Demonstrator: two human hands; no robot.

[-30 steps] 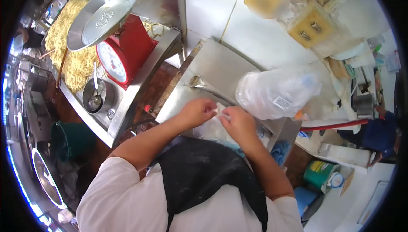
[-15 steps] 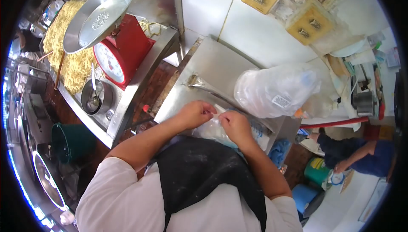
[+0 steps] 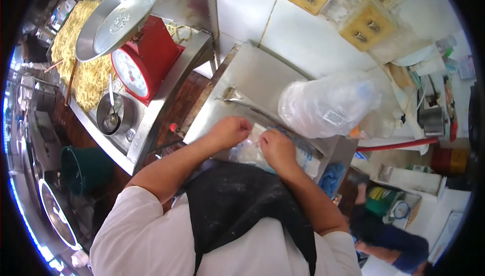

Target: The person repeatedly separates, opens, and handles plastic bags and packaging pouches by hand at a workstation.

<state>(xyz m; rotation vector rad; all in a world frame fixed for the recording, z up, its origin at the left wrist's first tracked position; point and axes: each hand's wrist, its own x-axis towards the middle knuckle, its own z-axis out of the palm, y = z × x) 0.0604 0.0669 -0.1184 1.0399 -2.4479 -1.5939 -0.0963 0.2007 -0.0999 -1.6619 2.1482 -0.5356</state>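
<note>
Left hand (image 3: 232,131) hanging half-curled; right hand (image 3: 279,149), at its 4 o'clock, hanging bunched; cannot tell whether either is gripping. Plastic (image 3: 244,152) lying at left hand's 5 o'clock; pinching edge lightly probably working best.

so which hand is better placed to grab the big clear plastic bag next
Right hand, probably: it sits closer to the big clear plastic bag, while the left hand is farther away, on the side toward the red scale.

Crumpled clear plastic (image 3: 246,153) on worktop (image 3: 216,119)
</note>
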